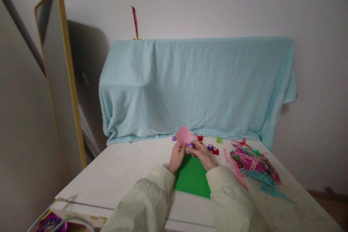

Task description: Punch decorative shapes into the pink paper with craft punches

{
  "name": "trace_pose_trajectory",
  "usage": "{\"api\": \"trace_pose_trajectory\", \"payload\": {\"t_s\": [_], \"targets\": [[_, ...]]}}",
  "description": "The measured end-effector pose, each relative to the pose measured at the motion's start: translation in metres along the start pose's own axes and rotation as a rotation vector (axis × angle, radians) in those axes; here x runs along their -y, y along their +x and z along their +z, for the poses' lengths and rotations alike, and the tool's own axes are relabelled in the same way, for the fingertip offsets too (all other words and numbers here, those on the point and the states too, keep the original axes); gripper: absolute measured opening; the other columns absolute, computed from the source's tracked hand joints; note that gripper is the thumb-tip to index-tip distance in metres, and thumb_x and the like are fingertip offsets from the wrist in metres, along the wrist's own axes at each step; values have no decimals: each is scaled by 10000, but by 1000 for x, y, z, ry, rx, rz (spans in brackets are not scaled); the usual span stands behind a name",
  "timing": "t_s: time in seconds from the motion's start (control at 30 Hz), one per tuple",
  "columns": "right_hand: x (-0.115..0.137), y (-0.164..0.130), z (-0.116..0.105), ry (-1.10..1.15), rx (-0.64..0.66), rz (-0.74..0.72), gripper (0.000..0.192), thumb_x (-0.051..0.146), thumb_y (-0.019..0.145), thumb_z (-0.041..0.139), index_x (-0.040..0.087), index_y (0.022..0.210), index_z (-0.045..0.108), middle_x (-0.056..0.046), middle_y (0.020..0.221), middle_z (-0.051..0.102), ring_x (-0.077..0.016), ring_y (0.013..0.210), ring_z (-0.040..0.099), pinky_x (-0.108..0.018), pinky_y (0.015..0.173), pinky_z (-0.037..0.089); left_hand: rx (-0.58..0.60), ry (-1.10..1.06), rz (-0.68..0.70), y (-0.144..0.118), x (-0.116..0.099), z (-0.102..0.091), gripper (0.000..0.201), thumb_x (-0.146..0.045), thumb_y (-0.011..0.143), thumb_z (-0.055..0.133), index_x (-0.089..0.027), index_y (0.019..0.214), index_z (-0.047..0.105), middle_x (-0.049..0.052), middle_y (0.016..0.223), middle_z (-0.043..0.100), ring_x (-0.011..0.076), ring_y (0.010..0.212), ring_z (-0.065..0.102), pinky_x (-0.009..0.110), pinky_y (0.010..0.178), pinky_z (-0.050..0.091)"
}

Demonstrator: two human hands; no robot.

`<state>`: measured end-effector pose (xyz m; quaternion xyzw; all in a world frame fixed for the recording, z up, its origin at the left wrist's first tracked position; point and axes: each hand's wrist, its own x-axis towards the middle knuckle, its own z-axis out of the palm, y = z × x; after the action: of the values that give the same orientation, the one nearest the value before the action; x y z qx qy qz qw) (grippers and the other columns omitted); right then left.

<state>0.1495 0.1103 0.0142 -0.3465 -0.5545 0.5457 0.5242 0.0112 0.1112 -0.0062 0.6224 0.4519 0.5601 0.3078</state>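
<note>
Both hands are raised just above the white table (122, 174), near its far middle. The left hand (177, 156) pinches the lower left edge of a small pink paper card with a dotted border (185, 135). The right hand (201, 153) is closed around what looks like a small purple plastic punch (190, 145), pressed to the card's lower right edge; the tool is mostly hidden, so its exact seating cannot be told.

A flat green paper sheet (192, 179) lies on the table directly below the hands. To the right sits a loose heap of pink, green and blue punched paper strips (252, 163), and small red, purple and green punches (212, 147) are scattered just beyond the hands.

The card is thin and held only at its edges, so it could buckle or slip sideways in the punch, putting a cut out of line with the border. A sleeve sweeping right could scatter the strips.
</note>
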Motion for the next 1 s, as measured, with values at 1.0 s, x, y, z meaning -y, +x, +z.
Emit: {"api": "trace_pose_trajectory", "payload": {"t_s": [1.0], "targets": [[-17,4,-7,0,15,-11,343,376,657,736,147,902,665,-23,761,628,-115,616,500,-231,522,352,52,-14,47,0,-9,-4,366,-447,907,389,-163,750,558,-7,658,539,134,662,499,247,672,377]]}}
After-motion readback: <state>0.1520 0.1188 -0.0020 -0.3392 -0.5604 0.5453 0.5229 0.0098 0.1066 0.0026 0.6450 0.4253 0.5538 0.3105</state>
